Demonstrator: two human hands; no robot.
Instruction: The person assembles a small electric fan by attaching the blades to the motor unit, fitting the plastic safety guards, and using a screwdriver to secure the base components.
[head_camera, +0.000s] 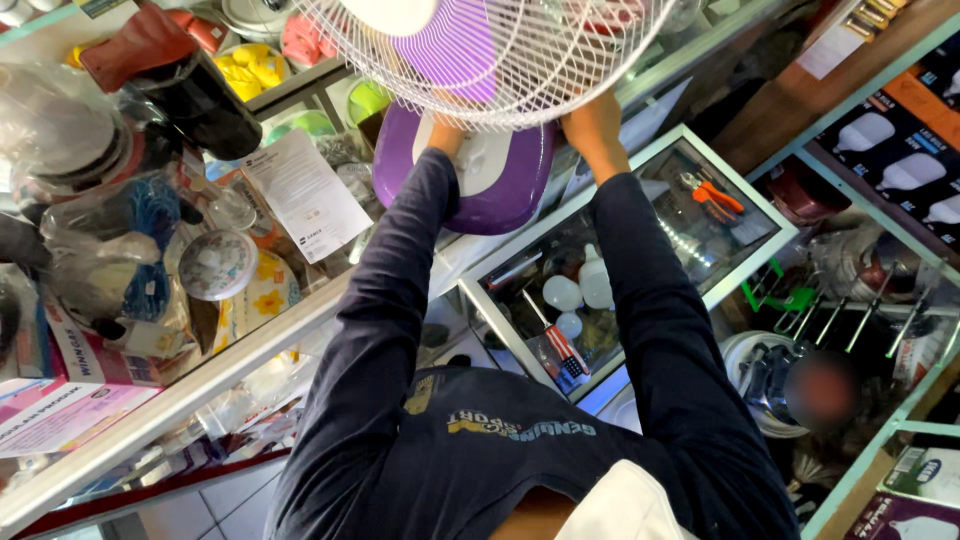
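A table fan stands on the glass counter, with a white wire grille (500, 70), purple blades (455, 45) and a purple and white base (490, 185). Both my arms in dark blue sleeves reach out to it. My left hand (446, 132) is at the lower left of the grille, above the base, its fingers hidden behind the wires. My right hand (594, 128) grips the lower right rim of the grille.
A glass display case (745, 262) below my right arm holds white bulbs (580, 290), a screwdriver (556, 345) and orange pliers (712, 197). A paper leaflet (305, 195), bagged goods and boxes crowd the left counter. Bulb boxes (890, 150) line the right shelf.
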